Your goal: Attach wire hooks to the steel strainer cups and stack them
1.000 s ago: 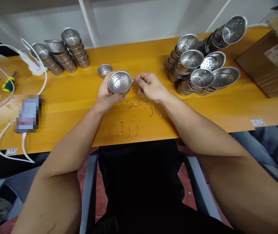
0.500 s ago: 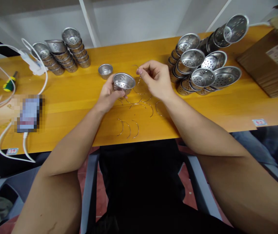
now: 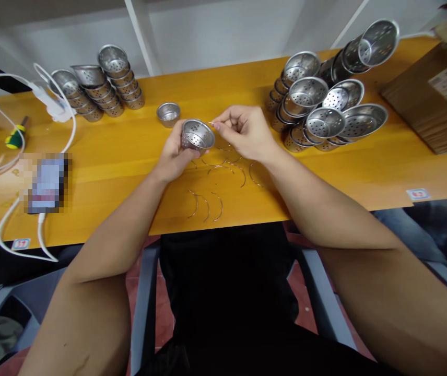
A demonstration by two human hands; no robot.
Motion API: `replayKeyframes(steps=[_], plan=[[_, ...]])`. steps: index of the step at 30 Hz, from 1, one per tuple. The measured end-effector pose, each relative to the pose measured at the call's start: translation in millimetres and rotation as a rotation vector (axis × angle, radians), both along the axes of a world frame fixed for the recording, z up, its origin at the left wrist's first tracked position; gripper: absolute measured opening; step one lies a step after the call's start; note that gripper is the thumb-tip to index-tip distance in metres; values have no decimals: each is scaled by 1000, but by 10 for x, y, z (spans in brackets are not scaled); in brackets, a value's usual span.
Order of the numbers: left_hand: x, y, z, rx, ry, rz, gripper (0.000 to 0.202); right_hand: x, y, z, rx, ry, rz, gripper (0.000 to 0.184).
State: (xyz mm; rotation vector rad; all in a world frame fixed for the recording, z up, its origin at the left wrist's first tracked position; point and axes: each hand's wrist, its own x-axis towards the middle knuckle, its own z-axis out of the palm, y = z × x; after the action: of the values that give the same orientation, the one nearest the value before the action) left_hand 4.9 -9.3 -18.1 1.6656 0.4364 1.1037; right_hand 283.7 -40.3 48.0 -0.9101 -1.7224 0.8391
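My left hand [image 3: 176, 154] is closed around a perforated metal cup [image 3: 198, 134], its mouth tilted up and toward the right. At the cup's right rim, my right hand [image 3: 245, 130] pinches a thin curved wire [image 3: 211, 123] between thumb and fingertips. Most of that wire is hidden by the fingers, and I cannot tell whether it touches the rim. Several curved wires [image 3: 220, 206] lie on the table [image 3: 121, 214] below and beneath my hands. A smaller metal cup [image 3: 168, 114] stands just behind my left hand.
Stacked perforated cups [image 3: 119, 73] stand at the back left; more leaning stacks [image 3: 325, 122] are at the right. A cardboard box [image 3: 423, 104] sits far right. On the left are a phone [image 3: 47, 183], a white cable [image 3: 75, 125], a power strip [image 3: 57, 107] and a screwdriver [image 3: 15, 137].
My right hand has moved left and slightly down, bringing the wire to the rim of the cup. The cup in my left hand has tilted slightly toward the right.
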Motion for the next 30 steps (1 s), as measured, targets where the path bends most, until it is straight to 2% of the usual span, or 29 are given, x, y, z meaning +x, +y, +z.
replayKeyframes(steps=[3,6,9,17,22,25,28,30], plan=[[-7,-33,33,91,22,-3,87,-56,-61,31,-35,-16,0,29],[-4,-41,40,186,45,3,84,-94,-91,50,-68,-12,-18,30],[-6,-38,31,207,79,31,86,-110,-103,46,-68,-19,-23,32],[-25,-49,33,311,202,152,102,-141,-116,-16,-62,-2,-23,50],[-13,-49,40,341,219,166,102,-147,-119,-15,-58,-2,-14,35],[12,-48,31,374,229,177,104,-193,-147,-12,-56,-11,-61,27],[58,-65,16,439,208,218,112,-270,-197,-7,-70,2,-98,26],[88,-98,18,449,205,270,110,-313,-226,1,-77,15,-86,26]])
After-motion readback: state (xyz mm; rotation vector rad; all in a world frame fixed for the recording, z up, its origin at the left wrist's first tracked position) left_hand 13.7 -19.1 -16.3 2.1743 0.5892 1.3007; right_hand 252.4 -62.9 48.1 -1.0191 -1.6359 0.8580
